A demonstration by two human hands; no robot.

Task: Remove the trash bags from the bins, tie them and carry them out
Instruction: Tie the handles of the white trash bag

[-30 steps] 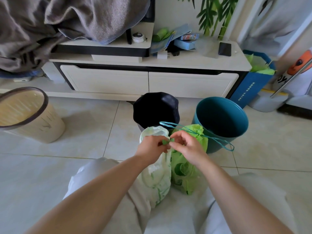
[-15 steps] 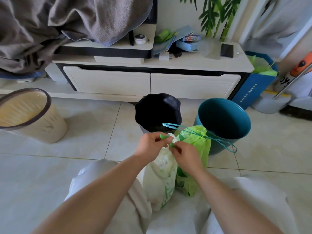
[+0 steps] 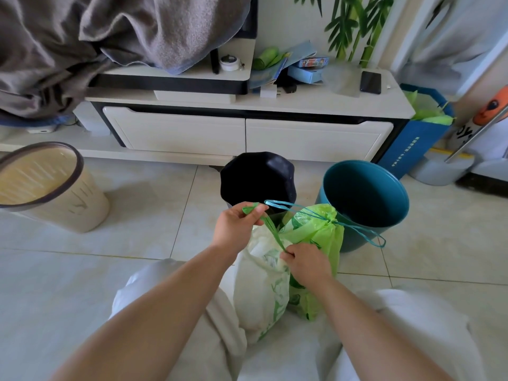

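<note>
Two filled trash bags stand on the floor between my knees: a white bag with green print and, right of it, a green bag cinched by a blue drawstring. A green drawstring runs taut from the white bag's mouth. My left hand pinches its upper end, raised in front of the black bin. My right hand grips its lower end at the bag's mouth. Behind stand a black bin and a teal bin, both without bags.
A beige bin with a dark rim stands at the left. A low white TV cabinet runs along the back, cluttered on top, a grey blanket draped over its left. A blue bag with green contents sits at the right.
My hands were together at the white bag's top. They have pulled apart, the left up and away, the right down toward me, stretching the green drawstring between them.
</note>
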